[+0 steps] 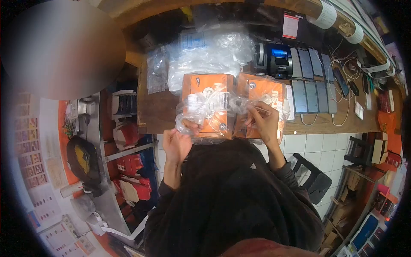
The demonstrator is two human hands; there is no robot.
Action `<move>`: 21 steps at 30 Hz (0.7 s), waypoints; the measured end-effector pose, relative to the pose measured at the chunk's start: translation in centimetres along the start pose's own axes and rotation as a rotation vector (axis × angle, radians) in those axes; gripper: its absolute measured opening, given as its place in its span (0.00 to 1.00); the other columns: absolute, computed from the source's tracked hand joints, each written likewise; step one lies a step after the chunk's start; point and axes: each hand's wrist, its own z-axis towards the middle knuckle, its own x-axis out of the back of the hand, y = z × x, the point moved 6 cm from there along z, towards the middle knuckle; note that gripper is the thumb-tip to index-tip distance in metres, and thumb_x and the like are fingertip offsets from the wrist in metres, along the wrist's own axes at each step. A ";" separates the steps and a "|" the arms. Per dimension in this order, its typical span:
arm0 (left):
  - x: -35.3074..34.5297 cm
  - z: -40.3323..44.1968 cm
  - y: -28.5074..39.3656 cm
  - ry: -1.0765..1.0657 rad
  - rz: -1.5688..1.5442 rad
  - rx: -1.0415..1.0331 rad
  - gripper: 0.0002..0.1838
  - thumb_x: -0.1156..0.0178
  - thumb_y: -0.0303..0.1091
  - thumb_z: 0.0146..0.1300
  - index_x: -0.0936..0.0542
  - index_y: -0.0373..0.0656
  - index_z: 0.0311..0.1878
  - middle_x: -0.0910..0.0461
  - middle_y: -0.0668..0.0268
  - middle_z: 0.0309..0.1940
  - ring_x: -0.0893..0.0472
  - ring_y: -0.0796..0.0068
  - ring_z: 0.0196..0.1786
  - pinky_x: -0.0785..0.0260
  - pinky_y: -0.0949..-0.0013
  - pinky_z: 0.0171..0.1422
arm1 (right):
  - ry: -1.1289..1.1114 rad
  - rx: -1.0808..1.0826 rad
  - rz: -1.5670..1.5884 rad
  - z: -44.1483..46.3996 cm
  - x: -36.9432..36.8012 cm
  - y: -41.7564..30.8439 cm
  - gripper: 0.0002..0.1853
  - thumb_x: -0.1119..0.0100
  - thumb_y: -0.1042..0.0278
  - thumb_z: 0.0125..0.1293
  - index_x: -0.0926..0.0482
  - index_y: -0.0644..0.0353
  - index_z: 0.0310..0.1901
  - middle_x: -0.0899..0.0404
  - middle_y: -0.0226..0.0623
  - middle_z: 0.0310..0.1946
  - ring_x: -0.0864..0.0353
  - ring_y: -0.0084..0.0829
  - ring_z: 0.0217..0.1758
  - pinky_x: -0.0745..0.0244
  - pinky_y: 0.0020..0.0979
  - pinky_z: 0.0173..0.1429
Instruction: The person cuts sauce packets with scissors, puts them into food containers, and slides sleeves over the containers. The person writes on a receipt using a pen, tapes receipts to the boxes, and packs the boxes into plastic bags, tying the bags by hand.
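Note:
Two orange boxes stand side by side at the table's front edge, each inside clear plastic. The left orange box (198, 85) has a white label on its face, and the clear plastic bag (187, 112) around it is bunched at the middle. My left hand (179, 143) pinches the bag's loose plastic at the box's lower left corner. Over the right orange box (252, 85), my right hand (265, 123) has its fingers drawn together on a twisted strand of plastic that stretches across from the left box.
Behind the boxes lies a heap of clear plastic bags (205, 55). A small black printer (279, 68), several phones (316, 92) and tangled white cables (351, 70) occupy the table's right side. Below is a black stool (314, 180); a metal shelf (100, 132) stands left.

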 end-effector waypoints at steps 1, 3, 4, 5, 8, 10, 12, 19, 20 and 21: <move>-0.4 -0.2 0.2 -0.046 0.088 0.028 0.17 0.51 0.38 0.61 0.24 0.31 0.40 0.23 0.56 0.39 0.28 0.62 0.52 0.43 0.60 0.63 | -0.003 -0.002 -0.006 0.1 0.1 0.0 0.08 0.42 0.74 0.65 0.22 0.71 0.41 0.20 0.38 0.26 0.22 0.22 0.20 0.29 0.20 0.21; -0.6 -1.3 0.8 -0.034 0.325 0.054 0.16 0.49 0.37 0.61 0.24 0.31 0.41 0.23 0.55 0.43 0.28 0.63 0.54 0.42 0.61 0.64 | -0.043 -0.014 -0.028 0.1 -0.1 0.1 0.09 0.46 0.72 0.67 0.22 0.71 0.42 0.20 0.37 0.26 0.22 0.23 0.20 0.27 0.21 0.23; -0.4 -1.7 0.9 -0.025 0.567 0.081 0.15 0.46 0.35 0.62 0.23 0.31 0.42 0.23 0.55 0.46 0.28 0.65 0.55 0.42 0.62 0.64 | -0.044 -0.016 -0.033 0.1 -0.1 0.1 0.09 0.46 0.72 0.67 0.22 0.71 0.42 0.20 0.37 0.26 0.22 0.23 0.20 0.27 0.21 0.23; 0.1 -1.6 1.2 0.004 0.671 0.065 0.12 0.42 0.30 0.65 0.24 0.32 0.47 0.20 0.60 0.45 0.25 0.75 0.51 0.35 0.68 0.58 | -0.064 -0.005 -0.017 0.1 -0.2 -0.1 0.09 0.47 0.72 0.68 0.22 0.71 0.41 0.22 0.36 0.25 0.22 0.23 0.21 0.26 0.22 0.24; 1.6 -1.2 1.4 0.234 0.695 -0.008 0.11 0.43 0.29 0.66 0.24 0.32 0.48 0.18 0.60 0.41 0.21 0.77 0.45 0.31 0.73 0.52 | -0.087 0.003 -0.032 0.1 -0.4 -0.8 0.09 0.50 0.72 0.70 0.24 0.71 0.39 0.23 0.35 0.24 0.21 0.24 0.23 0.24 0.23 0.25; 0.2 -1.0 1.7 0.240 0.716 -0.070 0.11 0.43 0.28 0.65 0.24 0.32 0.48 0.17 0.59 0.39 0.20 0.77 0.44 0.31 0.75 0.50 | -0.089 0.000 -0.062 0.1 -0.7 -1.3 0.09 0.52 0.73 0.70 0.24 0.71 0.39 0.23 0.36 0.25 0.21 0.25 0.23 0.23 0.23 0.26; -1.2 -0.9 2.2 0.246 0.735 -0.130 0.11 0.43 0.26 0.65 0.25 0.32 0.48 0.17 0.58 0.37 0.19 0.77 0.42 0.30 0.77 0.47 | -0.076 0.003 -0.218 0.1 -0.9 -1.6 0.08 0.52 0.73 0.70 0.26 0.71 0.40 0.23 0.37 0.26 0.19 0.25 0.24 0.22 0.23 0.26; -7.1 1.0 1.1 -0.050 0.601 -0.170 0.11 0.47 0.25 0.67 0.28 0.30 0.50 0.18 0.54 0.41 0.19 0.72 0.43 0.27 0.74 0.47 | -0.136 0.042 -0.443 1.5 -1.9 -0.8 0.06 0.51 0.75 0.69 0.31 0.71 0.39 0.24 0.35 0.23 0.20 0.24 0.20 0.25 0.22 0.20; -7.5 1.5 1.0 -0.098 0.529 -0.184 0.12 0.48 0.26 0.68 0.28 0.29 0.51 0.19 0.53 0.43 0.19 0.71 0.44 0.27 0.74 0.48 | -0.148 0.000 -0.411 1.5 -2.1 -0.9 0.05 0.51 0.76 0.68 0.31 0.70 0.37 0.26 0.33 0.20 0.21 0.23 0.18 0.28 0.21 0.18; -7.5 1.9 0.6 -0.193 0.556 -0.178 0.14 0.52 0.27 0.70 0.29 0.28 0.53 0.20 0.52 0.46 0.19 0.69 0.46 0.27 0.73 0.48 | -0.157 -0.040 -0.379 1.6 -2.1 -1.0 0.05 0.51 0.76 0.68 0.31 0.69 0.36 0.27 0.30 0.18 0.23 0.22 0.16 0.31 0.21 0.17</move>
